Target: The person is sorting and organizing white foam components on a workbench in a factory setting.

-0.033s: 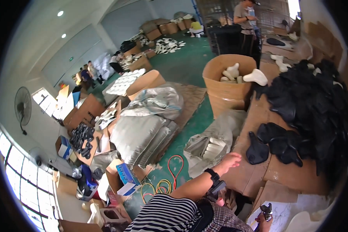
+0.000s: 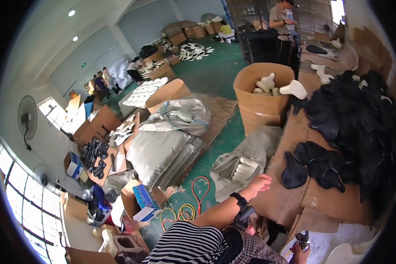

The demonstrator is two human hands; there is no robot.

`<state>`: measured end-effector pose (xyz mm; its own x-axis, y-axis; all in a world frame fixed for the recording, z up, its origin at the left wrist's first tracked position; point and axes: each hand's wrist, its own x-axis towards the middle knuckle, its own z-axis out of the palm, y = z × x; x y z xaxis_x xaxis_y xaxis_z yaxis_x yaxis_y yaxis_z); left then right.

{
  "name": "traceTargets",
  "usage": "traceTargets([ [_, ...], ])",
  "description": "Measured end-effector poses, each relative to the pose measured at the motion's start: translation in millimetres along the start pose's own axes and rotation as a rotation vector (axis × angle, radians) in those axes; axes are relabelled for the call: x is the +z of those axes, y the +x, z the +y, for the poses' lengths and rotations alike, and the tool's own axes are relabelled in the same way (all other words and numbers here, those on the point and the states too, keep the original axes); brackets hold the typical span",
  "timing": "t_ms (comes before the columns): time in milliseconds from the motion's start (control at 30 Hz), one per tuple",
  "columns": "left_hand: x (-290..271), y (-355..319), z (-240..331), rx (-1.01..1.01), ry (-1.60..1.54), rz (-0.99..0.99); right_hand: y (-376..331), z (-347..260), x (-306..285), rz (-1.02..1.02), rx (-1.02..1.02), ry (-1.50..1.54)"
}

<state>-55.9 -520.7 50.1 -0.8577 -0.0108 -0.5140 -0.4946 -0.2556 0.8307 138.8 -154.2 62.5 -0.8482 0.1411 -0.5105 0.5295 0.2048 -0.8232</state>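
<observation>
Green floor (image 2: pixel 226 57) ran through a pretty crammed workshop, with fat grey sacks (image 2: pixel 152 154) stacked in the middle, a fan (image 2: pixel 27 119) on the left wall and a co-worker (image 2: pixel 281 22) standing at the far end of the bench. That bench was covered in flattened cardboard (image 2: pixel 279 200), and a big heap of black covers (image 2: pixel 361 116) took up most of its right side. One loose black cover (image 2: pixel 293 174) lay flat just left of a smaller clump, and that was the nearest piece to the left hand (image 2: pixel 257 185).

So, grip check: the left hand had nothing in it that I could see, fingers loosely bent and spread a bit, out by the cardboard's near edge. Couldn't tell if the fingertips were touching it or hovering. Down at the bottom, the right hand (image 2: pixel 300 254) had its fingers wrapped around a metal tool (image 2: pixel 302 240), head pointing up, above some white paper (image 2: pixel 325 242). Too small to say what kind of tool, sorry.

As for doing this bit well, my take was that the tool needed a firm but relaxed hold, with its head kept clear of the free hand and the paper. Best bet for the left hand was to stay loose and pinch any cover by one edge, since they looked floppy and could easily have dragged a neighbour along
</observation>
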Motion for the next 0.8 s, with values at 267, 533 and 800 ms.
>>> traceTargets([
  [267, -80.2, -29.8, -14.0, -0.017, -0.225, 0.242, 21.3, -6.3, 24.9, -0.169, -0.116, 0.009],
  [533, -9.9, 13.2, 8.1, -0.081, -0.094, 0.023, -37.5, 1.0, 13.8, 0.061, -0.027, 0.361],
  [800, 142.7, 64.3, 14.1, -0.095, 0.095, -0.377, -191.0, -20.8, -35.0, 0.681, -0.090, 0.171],
])
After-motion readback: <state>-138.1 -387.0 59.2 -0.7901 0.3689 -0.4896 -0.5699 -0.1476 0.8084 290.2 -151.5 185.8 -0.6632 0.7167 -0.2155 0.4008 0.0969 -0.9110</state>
